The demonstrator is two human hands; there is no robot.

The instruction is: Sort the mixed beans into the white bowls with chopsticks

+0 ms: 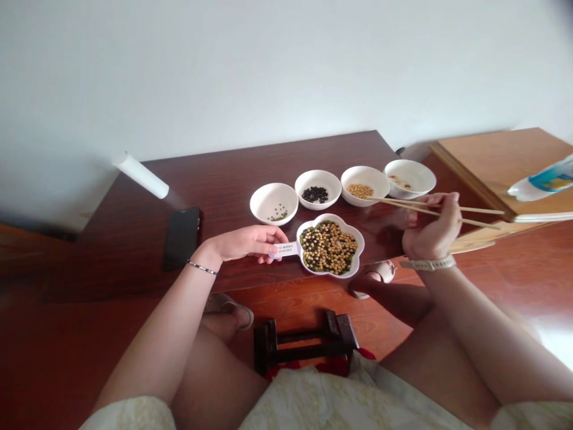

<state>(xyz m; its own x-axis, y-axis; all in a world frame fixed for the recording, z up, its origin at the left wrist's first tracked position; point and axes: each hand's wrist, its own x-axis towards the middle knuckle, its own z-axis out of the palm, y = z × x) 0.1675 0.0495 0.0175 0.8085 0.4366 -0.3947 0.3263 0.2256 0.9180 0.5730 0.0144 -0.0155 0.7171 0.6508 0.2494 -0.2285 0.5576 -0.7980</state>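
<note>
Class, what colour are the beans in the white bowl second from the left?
Black: the beans in that white bowl show best in the head view.

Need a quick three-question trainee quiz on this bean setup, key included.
1. What does the right hand hold?
2. True or false: the left hand touches the handle of the flower-shaped dish that holds mixed beans.
3. Which is nearest the tips of what the right hand holds: the bowl of green beans, the bowl of black beans or the bowl of yellow beans?

Key:
1. Wooden chopsticks
2. True
3. The bowl of yellow beans
</note>
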